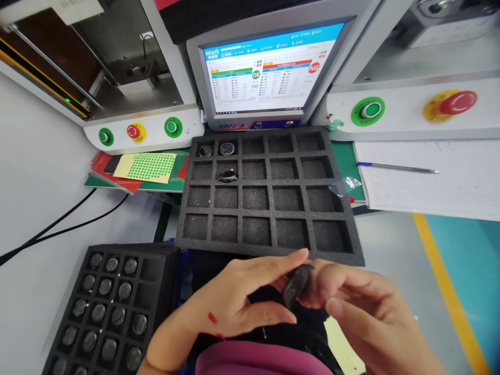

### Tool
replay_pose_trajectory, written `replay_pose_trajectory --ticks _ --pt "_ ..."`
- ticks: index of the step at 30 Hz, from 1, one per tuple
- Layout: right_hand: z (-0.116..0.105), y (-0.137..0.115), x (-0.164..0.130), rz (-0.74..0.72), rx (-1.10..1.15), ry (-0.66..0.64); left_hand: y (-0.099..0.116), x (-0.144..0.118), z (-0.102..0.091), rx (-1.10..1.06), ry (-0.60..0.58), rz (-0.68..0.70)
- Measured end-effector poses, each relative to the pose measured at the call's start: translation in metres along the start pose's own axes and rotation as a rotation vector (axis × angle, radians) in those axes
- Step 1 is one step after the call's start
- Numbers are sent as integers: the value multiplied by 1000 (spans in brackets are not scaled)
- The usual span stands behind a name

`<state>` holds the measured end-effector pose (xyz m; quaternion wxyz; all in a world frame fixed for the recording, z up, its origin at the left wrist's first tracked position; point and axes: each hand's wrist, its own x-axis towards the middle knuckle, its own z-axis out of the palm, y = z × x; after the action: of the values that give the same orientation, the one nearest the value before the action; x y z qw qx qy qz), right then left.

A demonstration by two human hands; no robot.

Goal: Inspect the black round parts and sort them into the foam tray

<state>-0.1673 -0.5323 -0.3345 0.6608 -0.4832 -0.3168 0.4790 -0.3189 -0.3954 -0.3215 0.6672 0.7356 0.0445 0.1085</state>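
I see a small dark, rounded part (pixel 296 285), flat with a dull grey sheen, pinched between my left hand (pixel 234 299) and right hand (pixel 363 307), fingertips pressed on its edges, just below the near edge of the foam tray (pixel 269 245).

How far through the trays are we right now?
Early on. The foam tray ahead holds only three round parts, in its top-left cells; the other cells show bare foam. One dark part is in hand, pinched between the left hand and the right hand. The near-left tray still holds many round parts, with its right-hand cells emptied.
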Motion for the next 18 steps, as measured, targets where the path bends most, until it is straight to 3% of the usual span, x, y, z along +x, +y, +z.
replay_pose_trajectory --ticks 2,5,9,18 --pt "-2 -1 0 5 -12 -27 -8 4 -1 -72 8 20" --pt "0 -1 -2 -2 -21 -21 -16 8 4 -144 122 63" --pt "9 0 -8 38 55 53 -19 9 11 -89 257 156" --pt "13 6 -11 160 276 -10 -14 11 10 99 282 240"
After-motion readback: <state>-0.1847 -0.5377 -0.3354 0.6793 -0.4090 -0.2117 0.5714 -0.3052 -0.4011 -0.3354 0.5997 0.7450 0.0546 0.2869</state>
